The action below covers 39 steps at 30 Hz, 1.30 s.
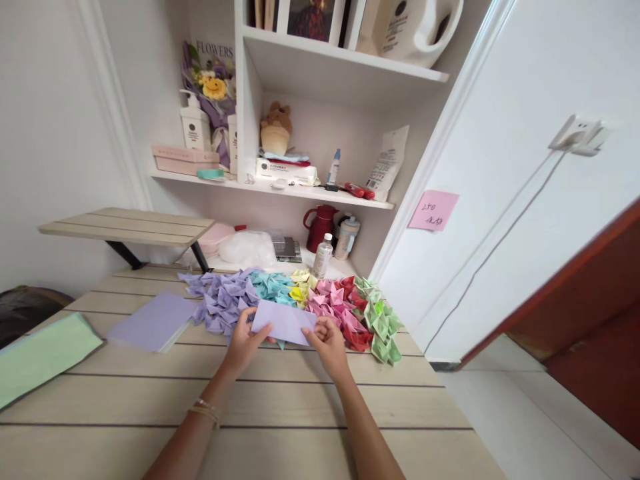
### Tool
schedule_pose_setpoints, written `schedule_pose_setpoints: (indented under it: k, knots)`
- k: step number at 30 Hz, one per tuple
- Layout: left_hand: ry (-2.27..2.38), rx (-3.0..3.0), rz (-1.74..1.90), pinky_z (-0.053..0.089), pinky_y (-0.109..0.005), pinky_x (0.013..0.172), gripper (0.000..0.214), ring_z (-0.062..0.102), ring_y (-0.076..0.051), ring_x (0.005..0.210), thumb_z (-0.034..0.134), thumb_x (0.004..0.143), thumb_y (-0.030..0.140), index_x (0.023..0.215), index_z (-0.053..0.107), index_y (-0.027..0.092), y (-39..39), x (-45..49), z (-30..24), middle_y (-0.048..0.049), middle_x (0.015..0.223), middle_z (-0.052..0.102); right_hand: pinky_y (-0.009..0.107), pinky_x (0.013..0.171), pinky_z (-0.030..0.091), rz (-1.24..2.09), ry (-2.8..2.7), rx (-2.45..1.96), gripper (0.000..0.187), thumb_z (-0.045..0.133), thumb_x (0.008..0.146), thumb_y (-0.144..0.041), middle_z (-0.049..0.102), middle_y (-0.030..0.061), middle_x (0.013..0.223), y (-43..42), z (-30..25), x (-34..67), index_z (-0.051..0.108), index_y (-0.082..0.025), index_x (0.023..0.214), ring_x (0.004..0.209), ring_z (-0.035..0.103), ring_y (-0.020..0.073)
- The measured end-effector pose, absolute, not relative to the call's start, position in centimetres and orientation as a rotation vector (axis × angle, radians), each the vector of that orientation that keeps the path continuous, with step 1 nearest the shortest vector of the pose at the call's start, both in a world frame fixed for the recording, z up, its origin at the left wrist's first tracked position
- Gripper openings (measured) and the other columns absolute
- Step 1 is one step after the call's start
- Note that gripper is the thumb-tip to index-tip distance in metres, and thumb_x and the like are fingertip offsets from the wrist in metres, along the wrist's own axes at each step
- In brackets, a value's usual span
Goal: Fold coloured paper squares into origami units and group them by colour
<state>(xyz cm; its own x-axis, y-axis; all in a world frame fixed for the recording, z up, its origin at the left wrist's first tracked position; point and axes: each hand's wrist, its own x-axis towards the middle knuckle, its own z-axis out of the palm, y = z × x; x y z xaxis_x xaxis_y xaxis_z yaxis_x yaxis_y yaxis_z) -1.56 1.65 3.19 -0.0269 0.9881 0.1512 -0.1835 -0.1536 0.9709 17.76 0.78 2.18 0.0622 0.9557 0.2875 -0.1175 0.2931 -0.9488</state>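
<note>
A folded sheet of lilac paper (pixel 283 321) is held between both hands just above the wooden table (pixel 260 400). My left hand (pixel 245 340) pinches its left edge and my right hand (pixel 327 341) pinches its right edge. Right behind the sheet lies a row of folded paper pieces: purple (pixel 220 297), teal (pixel 273 285), yellow (pixel 300 287), pink (pixel 330 300), red (pixel 357 320) and green (pixel 383 320). A stack of flat lilac sheets (pixel 155 321) lies to the left of my left hand.
A light green paper stack (pixel 43 353) sits at the table's left edge. A small wooden riser (pixel 127 225) stands at the back left. A clear bottle (pixel 323 256), a red jug (pixel 320 227) and wall shelves (pixel 320 193) with clutter are behind the pile. A white wall and door frame close the right side.
</note>
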Motion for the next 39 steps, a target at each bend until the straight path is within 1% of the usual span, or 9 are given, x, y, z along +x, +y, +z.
schedule_pose_setpoints:
  k: [7,15,19,23,28,32,33,35,39]
  knots:
    - [0.993,1.183,1.419,0.052,-0.026,0.054,0.028,0.062,-0.014,0.049,0.069,0.062,0.031,0.081,0.056,0.015,2.0,-1.8,3.1,-0.0009,0.068,0.068,0.02,0.044,0.03,1.028,-1.307,-0.968,0.026,0.065,0.067,-0.039,0.044,-0.0039,0.056,0.7,2.4,17.8,0.055,-0.015,0.073,0.049,0.04,0.0088]
    - [0.972,1.014,1.526,0.051,-0.024,0.052,0.071,0.063,-0.015,0.054,0.076,0.052,0.028,0.113,0.043,0.016,2.0,-1.6,3.6,-0.0016,0.07,0.07,0.019,0.043,0.036,1.069,-1.338,-0.998,0.052,0.069,0.061,-0.04,0.049,-0.004,0.058,0.6,2.2,17.6,0.052,-0.017,0.105,0.051,0.046,0.0109]
    - [0.952,1.045,1.378,0.051,-0.026,0.056,0.057,0.065,-0.018,0.062,0.076,0.051,0.031,0.1,0.055,0.012,2.2,-1.6,3.0,-0.0064,0.077,0.07,0.019,0.044,0.038,1.103,-1.332,-0.927,0.053,0.065,0.067,-0.038,0.051,-0.004,0.059,0.2,2.9,17.2,0.048,-0.018,0.112,0.049,0.047,0.0099]
    - [0.926,1.17,1.168,0.051,-0.029,0.06,0.038,0.066,-0.019,0.063,0.072,0.059,0.034,0.087,0.061,0.012,2.3,-1.4,2.1,-0.0059,0.067,0.07,0.019,0.043,0.039,1.043,-1.349,-0.957,0.054,0.065,0.068,-0.035,0.053,-0.0026,0.058,0.0,3.3,17.1,0.047,-0.016,0.116,0.048,0.049,0.0106]
    - [0.91,1.182,1.146,0.052,-0.029,0.058,0.034,0.065,-0.018,0.056,0.067,0.063,0.039,0.084,0.06,0.013,2.4,-1.2,1.4,-0.0044,0.062,0.069,0.023,0.052,0.046,0.963,-1.519,-0.97,0.066,0.068,0.066,-0.033,0.063,0.0064,0.089,-0.5,3.8,17.6,0.041,-0.021,0.125,0.071,0.059,0.0182]
    - [0.898,1.15,1.171,0.051,-0.027,0.055,0.032,0.062,-0.015,0.05,0.068,0.063,0.038,0.082,0.059,0.013,2.4,-1.4,1.5,-0.0017,0.058,0.067,0.031,0.069,0.05,0.825,-1.843,-0.864,0.086,0.078,0.051,-0.032,0.05,0.0091,0.123,-0.9,4.3,18.3,0.04,-0.026,0.127,0.103,0.052,0.0269]
    - [0.892,1.142,1.181,0.051,-0.027,0.054,0.032,0.062,-0.015,0.05,0.068,0.063,0.037,0.082,0.059,0.013,2.5,-1.4,1.5,-0.0014,0.058,0.067,0.033,0.073,0.049,0.767,-1.9,-0.862,0.084,0.079,0.05,-0.031,0.05,0.0083,0.124,-1.0,4.3,18.4,0.043,-0.027,0.126,0.107,0.049,0.0278]
    - [0.877,1.13,1.187,0.051,-0.027,0.055,0.031,0.063,-0.015,0.051,0.068,0.062,0.036,0.081,0.059,0.013,2.6,-1.5,1.4,-0.0011,0.057,0.067,0.035,0.078,0.048,0.673,-1.927,-0.882,0.066,0.076,0.056,-0.028,0.055,0.0072,0.119,-0.9,4.1,18.3,0.053,-0.028,0.117,0.108,0.05,0.027]
    - [0.862,1.122,1.179,0.053,-0.031,0.063,0.031,0.066,-0.018,0.058,0.068,0.063,0.036,0.082,0.058,0.013,2.6,-1.4,1.2,-0.003,0.061,0.069,0.032,0.067,0.051,0.631,-1.721,-0.939,0.019,0.066,0.069,-0.027,0.062,0.008,0.105,-0.6,3.4,17.8,0.069,-0.024,0.088,0.092,0.059,0.0239]
